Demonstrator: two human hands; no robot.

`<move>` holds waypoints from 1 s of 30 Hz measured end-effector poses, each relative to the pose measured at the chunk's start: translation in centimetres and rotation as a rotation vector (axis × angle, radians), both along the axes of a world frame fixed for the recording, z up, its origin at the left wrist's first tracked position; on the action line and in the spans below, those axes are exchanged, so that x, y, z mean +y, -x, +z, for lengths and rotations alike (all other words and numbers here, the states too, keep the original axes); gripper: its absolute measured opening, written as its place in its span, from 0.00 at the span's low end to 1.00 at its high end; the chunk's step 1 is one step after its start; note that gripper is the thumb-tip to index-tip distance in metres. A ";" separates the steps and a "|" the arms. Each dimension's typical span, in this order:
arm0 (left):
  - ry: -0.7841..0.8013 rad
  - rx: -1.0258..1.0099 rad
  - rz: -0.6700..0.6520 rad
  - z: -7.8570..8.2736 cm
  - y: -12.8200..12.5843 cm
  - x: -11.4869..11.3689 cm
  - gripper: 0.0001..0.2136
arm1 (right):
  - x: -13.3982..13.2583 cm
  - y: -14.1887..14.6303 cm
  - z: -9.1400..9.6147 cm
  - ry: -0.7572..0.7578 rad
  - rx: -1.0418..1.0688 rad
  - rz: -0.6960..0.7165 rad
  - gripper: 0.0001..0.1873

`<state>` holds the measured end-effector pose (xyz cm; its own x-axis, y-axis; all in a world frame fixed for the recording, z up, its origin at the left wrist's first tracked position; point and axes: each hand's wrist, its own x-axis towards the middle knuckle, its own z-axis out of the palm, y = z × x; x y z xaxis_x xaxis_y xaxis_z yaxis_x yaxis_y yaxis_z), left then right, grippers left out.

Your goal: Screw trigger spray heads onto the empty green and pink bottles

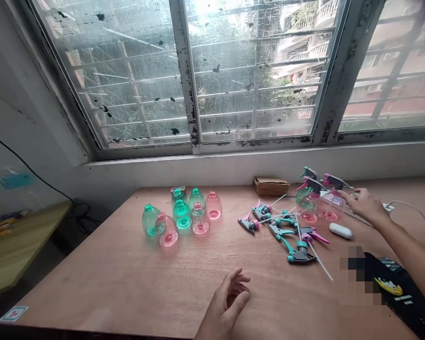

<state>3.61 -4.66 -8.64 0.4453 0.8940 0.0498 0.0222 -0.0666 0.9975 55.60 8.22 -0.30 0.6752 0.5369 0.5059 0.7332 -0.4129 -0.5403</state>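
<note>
My right hand (366, 206) reaches to the back right of the table, its fingertips at the neck of a pink spray bottle (330, 208). Right beside that bottle stand another pink spray bottle (309, 215) and a green one with a teal-and-grey head (310, 174), partly hidden. My left hand (230, 300) hovers over the table's front middle, fingers loosely curved and apart, holding nothing. Between the hands lies a pile of loose trigger spray heads (283, 230) in pink, teal and grey with white tubes. Several green and pink bottles without heads (182, 215) stand in a group left of centre.
A small cardboard box (271, 186) sits against the back wall. Near my right forearm are a white oval case (340, 231), a white cable (412, 205) and a black item with a yellow print (400, 288). A sticker (13, 314) marks the front left corner.
</note>
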 end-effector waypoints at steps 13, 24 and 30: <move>-0.684 0.455 0.471 12.5 3.5 11.5 0.20 | -20.5 24.5 -12.5 -0.423 -0.096 0.457 0.07; -0.565 0.542 0.474 6.7 3.4 12.4 0.28 | -13.6 19.8 -9.1 -0.031 0.072 0.245 0.25; -0.356 0.415 0.436 0.8 0.8 2.8 0.40 | -6.8 15.3 -8.3 0.379 0.104 0.254 0.31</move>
<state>2.78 -1.82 -7.87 0.0956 0.9564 0.2759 0.4958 -0.2861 0.8200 40.27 1.43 -8.57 0.5350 0.8256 0.1794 0.7868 -0.4094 -0.4619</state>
